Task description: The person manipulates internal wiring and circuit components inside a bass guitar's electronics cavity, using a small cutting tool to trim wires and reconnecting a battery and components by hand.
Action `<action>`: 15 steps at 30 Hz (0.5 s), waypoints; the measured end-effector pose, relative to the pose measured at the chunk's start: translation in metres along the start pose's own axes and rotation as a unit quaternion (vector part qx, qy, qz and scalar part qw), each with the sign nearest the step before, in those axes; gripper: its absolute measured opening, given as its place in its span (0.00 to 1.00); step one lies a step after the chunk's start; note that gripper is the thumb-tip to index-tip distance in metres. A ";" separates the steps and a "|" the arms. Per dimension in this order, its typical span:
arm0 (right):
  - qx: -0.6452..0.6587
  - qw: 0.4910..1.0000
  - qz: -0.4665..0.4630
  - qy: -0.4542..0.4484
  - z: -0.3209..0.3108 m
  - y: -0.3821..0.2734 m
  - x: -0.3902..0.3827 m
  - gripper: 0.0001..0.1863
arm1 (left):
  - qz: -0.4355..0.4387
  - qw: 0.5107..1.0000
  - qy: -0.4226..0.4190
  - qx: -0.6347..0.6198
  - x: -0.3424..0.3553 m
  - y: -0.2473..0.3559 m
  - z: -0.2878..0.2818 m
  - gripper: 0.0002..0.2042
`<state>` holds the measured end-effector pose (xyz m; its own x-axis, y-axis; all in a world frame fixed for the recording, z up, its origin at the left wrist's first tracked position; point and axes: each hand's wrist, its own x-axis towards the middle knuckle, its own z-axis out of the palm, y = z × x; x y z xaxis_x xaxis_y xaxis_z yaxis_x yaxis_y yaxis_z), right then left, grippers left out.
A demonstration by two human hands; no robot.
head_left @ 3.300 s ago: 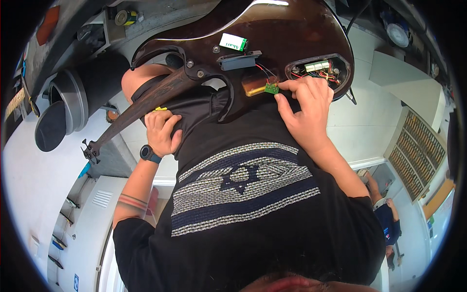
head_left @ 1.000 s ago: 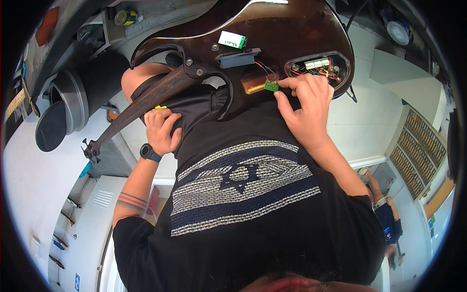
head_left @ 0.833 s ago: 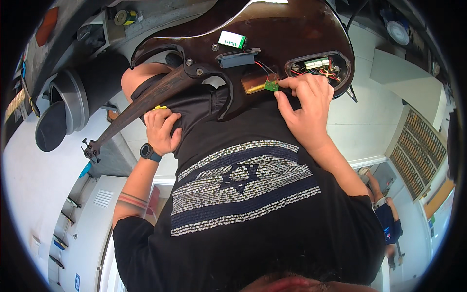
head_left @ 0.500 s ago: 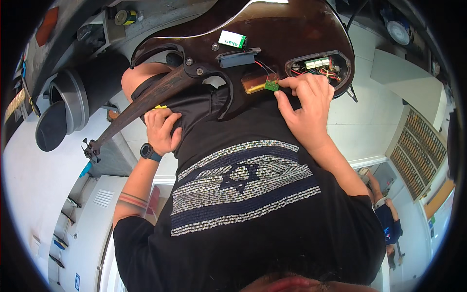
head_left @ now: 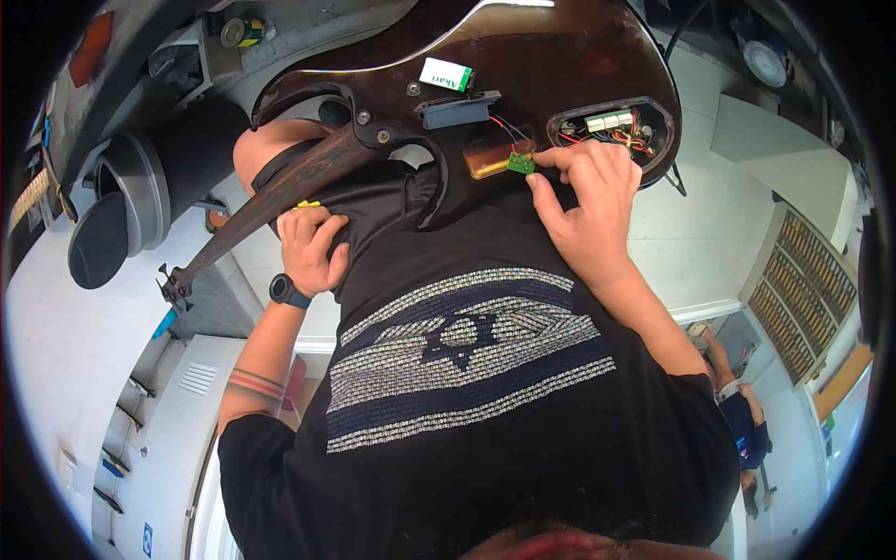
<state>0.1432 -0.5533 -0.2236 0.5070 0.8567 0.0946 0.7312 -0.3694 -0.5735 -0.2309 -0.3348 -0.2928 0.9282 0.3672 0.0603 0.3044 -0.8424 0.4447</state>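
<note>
A dark brown electric guitar body (head_left: 476,42) lies face down on my lap, its neck (head_left: 261,201) pointing toward the lower left. My right hand (head_left: 583,196) pinches a small green circuit board (head_left: 521,164) between thumb and index finger, by an open rectangular cavity (head_left: 487,168). Red and black wires join the board to a dark battery holder (head_left: 455,114). A white-and-green block battery (head_left: 446,75) lies above it. An open oval cavity (head_left: 635,131) holds components and coloured wires. My left hand (head_left: 313,245) rests curled on my thigh, fingers over a small yellow object (head_left: 308,203).
A dark cylindrical bin (head_left: 149,191) stands at left beside a white surface (head_left: 65,345). Behind the guitar are a cluttered shelf (head_left: 201,61) and a round metal object (head_left: 763,61). A gridded board (head_left: 801,289) is at right. Another person (head_left: 747,429) appears at lower right.
</note>
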 end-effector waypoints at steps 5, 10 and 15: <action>0.000 1.000 -0.001 0.001 0.000 0.000 0.000 0.12 | 0.007 1.000 0.002 -0.002 0.001 0.001 0.000 0.19; 0.000 1.000 -0.002 0.002 0.000 0.000 0.000 0.12 | -0.003 1.000 -0.005 -0.001 0.000 -0.001 0.000 0.19; 0.004 1.000 -0.007 0.006 0.000 0.000 0.001 0.13 | -0.005 1.000 -0.005 -0.005 0.000 0.000 -0.001 0.19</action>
<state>0.1436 -0.5524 -0.2235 0.5016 0.8577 0.1125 0.7353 -0.3543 -0.5778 -0.2307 -0.3341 -0.2922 0.9277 0.3705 0.0464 0.3110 -0.8354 0.4533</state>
